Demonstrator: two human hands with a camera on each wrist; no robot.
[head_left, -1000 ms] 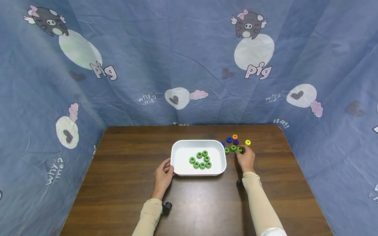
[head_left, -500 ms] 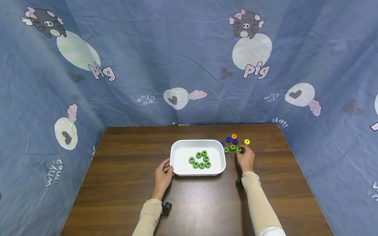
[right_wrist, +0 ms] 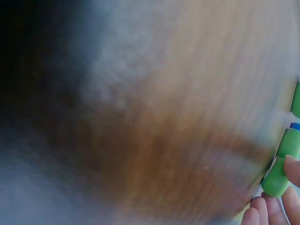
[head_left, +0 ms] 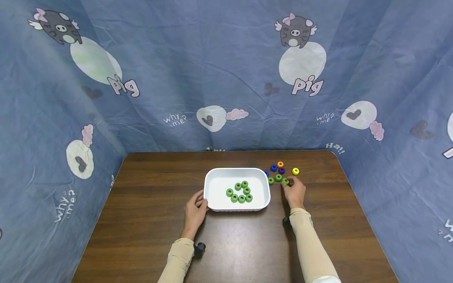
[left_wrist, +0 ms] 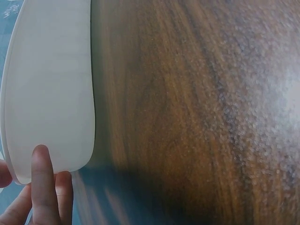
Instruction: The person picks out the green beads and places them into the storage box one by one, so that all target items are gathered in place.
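At the left end of the white tray (head_left: 216, 204), my left hand (head_left: 195, 214) grips the near corner. In the left wrist view one finger (left_wrist: 43, 187) lies along the tray's outer wall (left_wrist: 49, 93), with the thumb by the rim. My right hand (head_left: 295, 192) pinches a green bead (head_left: 285, 181) with a wide hole, just right of the tray. The right wrist view shows thumb and fingers at this green bead (right_wrist: 275, 180), close beside another green bead (right_wrist: 289, 142). Inside the tray lie several matching beads (head_left: 242, 199), all green.
Behind my right hand sit an orange bead (head_left: 280, 164), a blue bead (head_left: 274, 168), a purple bead (head_left: 282, 170) and a yellow bead (head_left: 295, 171). Two more green beads (head_left: 278, 177) lie by the tray's right side. A patterned blue cloth (head_left: 159, 78) surrounds the wooden table (head_left: 152, 220).
My right hand and the green bead it pinches have shifted slightly toward me, a little away from the neighbouring green bead. The left hand and the tray stay put.
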